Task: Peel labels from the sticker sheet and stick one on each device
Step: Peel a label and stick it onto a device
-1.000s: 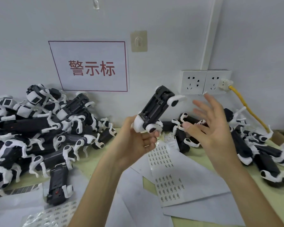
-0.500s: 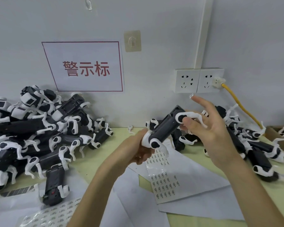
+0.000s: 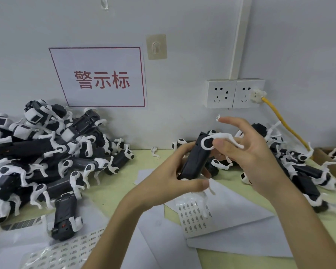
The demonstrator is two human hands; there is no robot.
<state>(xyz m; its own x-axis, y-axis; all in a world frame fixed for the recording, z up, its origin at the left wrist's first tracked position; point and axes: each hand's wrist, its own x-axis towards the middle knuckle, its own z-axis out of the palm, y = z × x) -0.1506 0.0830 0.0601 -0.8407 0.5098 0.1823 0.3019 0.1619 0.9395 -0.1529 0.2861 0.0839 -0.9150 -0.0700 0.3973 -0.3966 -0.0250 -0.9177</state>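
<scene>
My left hand (image 3: 169, 177) gripped a black oblong plastic device with white legs (image 3: 195, 162), fingers (image 3: 179, 153) curled round its lower end, tilted above the pale green worktop (image 3: 113, 183). My right hand (image 3: 254, 154) pinched its upper white leg at the thumb, index finger raised with a small white label (image 3: 218, 117) stuck on its tip. The clear sticker sheet (image 3: 194, 214) lay just beneath, on white paper

Device (image 3: 195, 158): black body, white legs, held tilted; left hand (image 3: 169, 179) grips its lower end, right hand (image 3: 250, 152) pinches one leg. Label (image 3: 217, 118): small, white, apparently stuck to the right index fingertip. Sticker sheet (image 3: 196, 214): flat below, rows remaining. Left heap (image 3: 37, 152) and right heap (image 3: 299, 167): similar devices.
</scene>
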